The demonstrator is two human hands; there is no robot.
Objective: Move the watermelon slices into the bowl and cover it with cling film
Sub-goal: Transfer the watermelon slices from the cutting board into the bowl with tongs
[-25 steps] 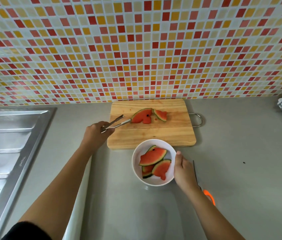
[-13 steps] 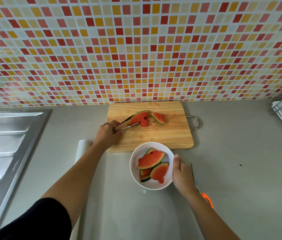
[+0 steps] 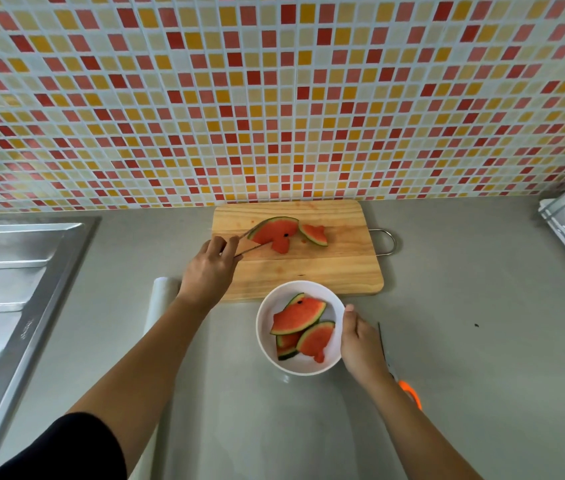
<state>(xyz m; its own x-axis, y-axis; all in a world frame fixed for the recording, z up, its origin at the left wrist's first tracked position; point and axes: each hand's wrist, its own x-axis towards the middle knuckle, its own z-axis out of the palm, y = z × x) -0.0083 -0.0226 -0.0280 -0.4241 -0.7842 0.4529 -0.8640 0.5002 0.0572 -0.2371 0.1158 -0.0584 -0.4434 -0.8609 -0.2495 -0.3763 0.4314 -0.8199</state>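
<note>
Tabletop (image 3: 464, 375): grey, running from the tiled wall (image 3: 274, 98) at 12 o'clock down to you at 6 o'clock.
Sink (image 3: 7, 289): steel, off at 9 o'clock.
Cutting board (image 3: 326, 271): wooden, at 12 o'clock against the wall, metal loop handle on its 3 o'clock end.
Cling film roll (image 3: 159, 306): at 9 o'clock of the bowl, partly under your left forearm.
Bowl (image 3: 274, 341): white, just at 6 o'clock of the board, with several watermelon slices (image 3: 296, 318) in it.
Left hand (image 3: 206, 275): your fingers are closed around metal tongs (image 3: 248, 245), whose tips sit either side of the large slice (image 3: 272, 232) on the board.
Right hand (image 3: 360, 344): your fingers curl loosely against the bowl's 3 o'clock rim, steadying it.
Knife (image 3: 386, 355): orange-handled, at 3 o'clock of your right hand.
Small slice (image 3: 314, 233): on the board, touching the large one's 3 o'clock side.
</note>
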